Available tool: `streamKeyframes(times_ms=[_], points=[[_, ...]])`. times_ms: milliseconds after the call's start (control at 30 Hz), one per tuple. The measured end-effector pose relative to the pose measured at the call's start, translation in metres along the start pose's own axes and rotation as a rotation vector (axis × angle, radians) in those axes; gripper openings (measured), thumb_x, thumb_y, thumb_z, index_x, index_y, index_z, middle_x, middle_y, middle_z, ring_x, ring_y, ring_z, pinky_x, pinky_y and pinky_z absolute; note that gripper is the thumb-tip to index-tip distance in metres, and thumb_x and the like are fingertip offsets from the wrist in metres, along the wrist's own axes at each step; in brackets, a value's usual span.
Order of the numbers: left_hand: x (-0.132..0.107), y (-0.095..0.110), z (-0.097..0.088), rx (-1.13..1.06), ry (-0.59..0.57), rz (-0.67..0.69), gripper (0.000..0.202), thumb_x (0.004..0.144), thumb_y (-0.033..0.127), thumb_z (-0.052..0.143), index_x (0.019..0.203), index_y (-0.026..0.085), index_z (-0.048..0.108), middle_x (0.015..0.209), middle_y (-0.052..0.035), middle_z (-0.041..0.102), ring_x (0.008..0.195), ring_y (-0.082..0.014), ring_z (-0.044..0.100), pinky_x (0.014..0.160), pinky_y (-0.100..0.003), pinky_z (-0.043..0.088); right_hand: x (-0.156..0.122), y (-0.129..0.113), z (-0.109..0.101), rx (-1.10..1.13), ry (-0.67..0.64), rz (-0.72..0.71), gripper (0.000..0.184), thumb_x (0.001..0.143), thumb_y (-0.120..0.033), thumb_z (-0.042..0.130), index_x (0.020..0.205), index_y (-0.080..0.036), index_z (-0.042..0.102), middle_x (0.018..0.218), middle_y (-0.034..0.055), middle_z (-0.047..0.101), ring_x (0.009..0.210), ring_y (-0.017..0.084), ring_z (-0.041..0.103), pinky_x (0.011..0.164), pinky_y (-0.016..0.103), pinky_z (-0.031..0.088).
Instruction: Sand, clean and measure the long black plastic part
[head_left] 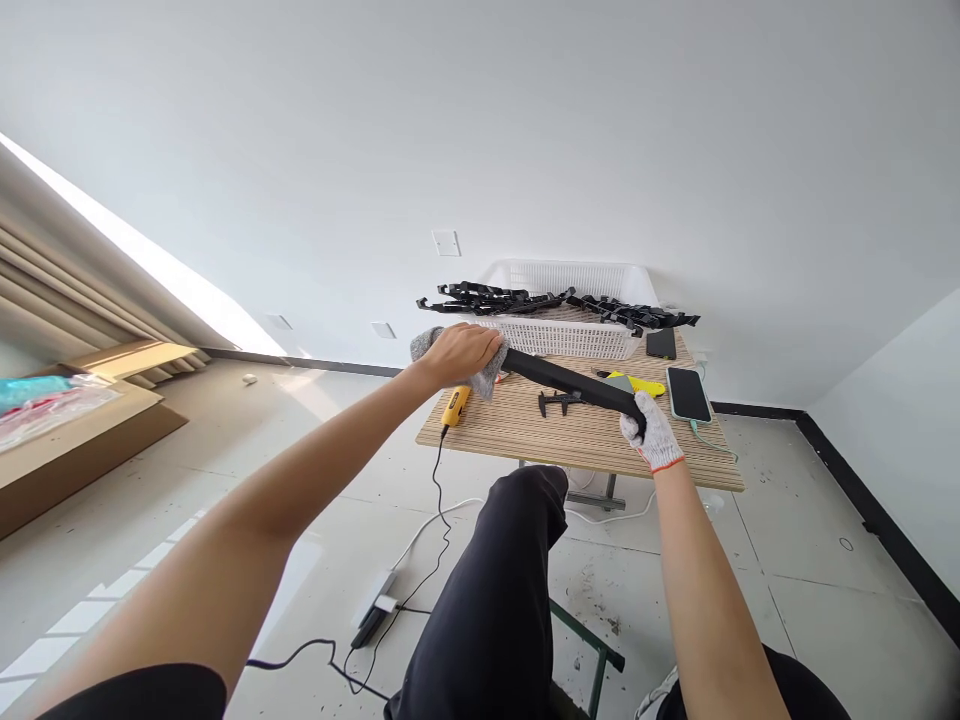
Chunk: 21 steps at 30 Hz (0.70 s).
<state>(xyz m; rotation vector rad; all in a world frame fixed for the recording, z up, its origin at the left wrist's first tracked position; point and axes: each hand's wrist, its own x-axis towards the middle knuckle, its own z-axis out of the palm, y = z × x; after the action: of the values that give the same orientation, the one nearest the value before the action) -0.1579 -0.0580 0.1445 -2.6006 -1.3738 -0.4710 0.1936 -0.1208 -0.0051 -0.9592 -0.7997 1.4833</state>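
A long black plastic strip [559, 376] is stretched between my two hands, above the table. My bare left hand [466, 352] is closed on a grey cloth [486, 380], which wraps around the strip's left end. At the other end, my right hand [651, 432], in a white knitted glove with an orange cuff, grips the strip. Below the strip, a black caliper [555, 403] lies on the wooden slatted table [510, 425]. A yellow-handled tool [646, 386] is partly hidden behind the strip. Near my left hand is a yellow corded tool [454, 407].
A white plastic basket [577, 340] at the back holds several black plastic parts [517, 300]. A phone [688, 394] and a black flat box [661, 344] lie at the right. Cables and a power strip [375, 607] are on the floor; a cardboard box [82, 440] stands far left.
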Motion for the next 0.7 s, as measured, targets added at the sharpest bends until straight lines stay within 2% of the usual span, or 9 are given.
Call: streamKeyframes(times_ms=[100, 200, 333, 400, 500, 600, 700], points=[[0.001, 0.010, 0.008, 0.036, -0.016, -0.002, 0.047, 0.101, 0.041, 0.023, 0.079, 0.020, 0.060, 0.074, -0.0093, 0.060, 0.073, -0.0253, 0.060, 0.071, -0.038, 0.043, -0.002, -0.001, 0.001, -0.026, 0.000, 0.006, 0.052, 0.066, -0.068, 0.075, 0.069, -0.021, 0.053, 0.045, -0.0040, 0.048, 0.037, 0.007, 0.038, 0.030, 0.017, 0.019], [0.005, 0.025, 0.017, 0.084, -0.041, 0.051, 0.048, 0.102, 0.038, 0.021, 0.090, 0.017, 0.062, 0.085, -0.0132, 0.065, 0.084, -0.0267, 0.062, 0.070, -0.036, 0.045, -0.003, -0.002, 0.004, -0.049, 0.008, 0.007, 0.051, 0.067, -0.067, 0.074, 0.068, -0.021, 0.052, 0.045, -0.0037, 0.048, 0.036, 0.008, 0.038, 0.031, 0.017, 0.018], [0.014, 0.051, 0.043, 0.026, 0.014, 0.093, 0.048, 0.103, 0.037, 0.020, 0.112, 0.013, 0.060, 0.114, -0.0182, 0.065, 0.104, -0.0286, 0.061, 0.081, -0.039, 0.049, -0.005, -0.004, 0.008, -0.081, 0.027, 0.016, 0.049, 0.068, -0.066, 0.073, 0.071, -0.022, 0.052, 0.047, -0.0033, 0.049, 0.038, 0.008, 0.039, 0.031, 0.018, 0.019], [0.020, 0.067, 0.060, -0.024, -0.016, 0.159, 0.048, 0.104, 0.037, 0.019, 0.109, 0.014, 0.061, 0.109, -0.0149, 0.067, 0.101, -0.0262, 0.062, 0.089, -0.041, 0.048, -0.007, -0.005, 0.011, -0.102, 0.035, 0.025, 0.047, 0.069, -0.063, 0.074, 0.074, -0.021, 0.053, 0.049, -0.0030, 0.051, 0.039, 0.008, 0.041, 0.031, 0.018, 0.019], [0.026, 0.098, 0.084, -0.084, -0.053, 0.237, 0.049, 0.104, 0.036, 0.019, 0.099, 0.015, 0.064, 0.097, -0.0124, 0.069, 0.095, -0.0251, 0.065, 0.093, -0.043, 0.048, -0.007, -0.003, 0.013, -0.157, 0.044, 0.037, 0.045, 0.069, -0.060, 0.074, 0.073, -0.020, 0.054, 0.049, -0.0019, 0.053, 0.039, 0.009, 0.042, 0.032, 0.019, 0.021], [0.033, 0.139, 0.102, -0.214, 0.011, 0.248, 0.043, 0.102, 0.036, 0.028, 0.099, 0.016, 0.066, 0.096, -0.0135, 0.071, 0.099, -0.0280, 0.066, 0.095, -0.046, 0.046, -0.005, 0.001, 0.013, -0.229, 0.079, 0.031, 0.046, 0.070, -0.063, 0.071, 0.068, -0.020, 0.054, 0.046, -0.0016, 0.051, 0.037, 0.010, 0.043, 0.031, 0.020, 0.022], [0.040, 0.182, 0.114, -0.415, 0.095, 0.220, 0.038, 0.099, 0.031, 0.035, 0.098, 0.012, 0.068, 0.096, -0.0190, 0.071, 0.110, -0.0337, 0.064, 0.100, -0.048, 0.043, -0.001, 0.006, 0.010, -0.290, 0.144, -0.020, 0.050, 0.078, -0.071, 0.056, 0.072, -0.021, 0.057, 0.053, 0.0002, 0.058, 0.042, 0.014, 0.052, 0.035, 0.023, 0.036]])
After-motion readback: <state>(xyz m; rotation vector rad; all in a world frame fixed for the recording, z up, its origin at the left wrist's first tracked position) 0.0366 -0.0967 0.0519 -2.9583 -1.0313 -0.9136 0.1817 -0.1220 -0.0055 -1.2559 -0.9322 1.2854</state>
